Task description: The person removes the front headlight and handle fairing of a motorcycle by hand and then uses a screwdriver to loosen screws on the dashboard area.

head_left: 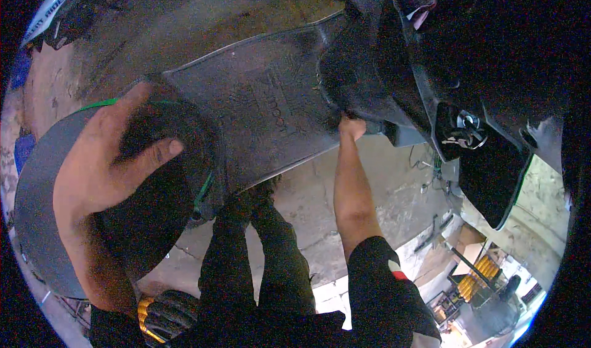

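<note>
My left hand (101, 163) is over the dark grey seat (44, 182), thumb apart from fingers; contact cannot be confirmed. The footboard (246, 101) extends between seat and front panel (369, 58). My right hand (353, 128) meets its near edge; fingertips hidden, grip indeterminable. Shadow obscures the panel.

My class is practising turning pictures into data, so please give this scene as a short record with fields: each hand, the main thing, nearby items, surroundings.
Left hand: open, over the rounded seat; contact unclear
Right hand: curled, at the near edge of the dark footboard, beside the front panel; exact grip unclear
Main thing: what looks like a scooter, seat at left, front at right
Nearby item: keys at the front section
Surroundings: worn grey floor
</note>
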A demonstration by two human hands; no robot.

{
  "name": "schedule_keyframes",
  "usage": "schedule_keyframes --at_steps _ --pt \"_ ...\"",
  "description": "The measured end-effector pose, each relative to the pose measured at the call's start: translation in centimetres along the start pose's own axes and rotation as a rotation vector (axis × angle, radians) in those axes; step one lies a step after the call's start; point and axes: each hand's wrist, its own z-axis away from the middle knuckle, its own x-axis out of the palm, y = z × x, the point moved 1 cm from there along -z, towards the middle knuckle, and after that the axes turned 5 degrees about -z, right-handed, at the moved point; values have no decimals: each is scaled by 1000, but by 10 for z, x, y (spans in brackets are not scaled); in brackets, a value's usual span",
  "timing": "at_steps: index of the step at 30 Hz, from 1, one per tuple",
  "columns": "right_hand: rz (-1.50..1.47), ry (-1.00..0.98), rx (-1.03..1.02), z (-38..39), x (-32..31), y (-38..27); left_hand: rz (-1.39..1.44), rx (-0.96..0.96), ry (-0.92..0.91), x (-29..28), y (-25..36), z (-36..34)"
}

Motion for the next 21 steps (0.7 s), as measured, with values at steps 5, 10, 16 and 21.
schedule_keyframes --at_steps 5,10,16,21 --pt "-147 -4 -180 -8 8 19 53 -29 -37 -4 6 -2" --pt "-269 43 -232 -1 14 21 87 -243 -258 -12 14 -8" --pt "-316 283 -141 14 16 19 157 -290 -309 -17 18 -9" --pt "-363 103 -332 8 4 11 53 -245 -247 -6 4 3"
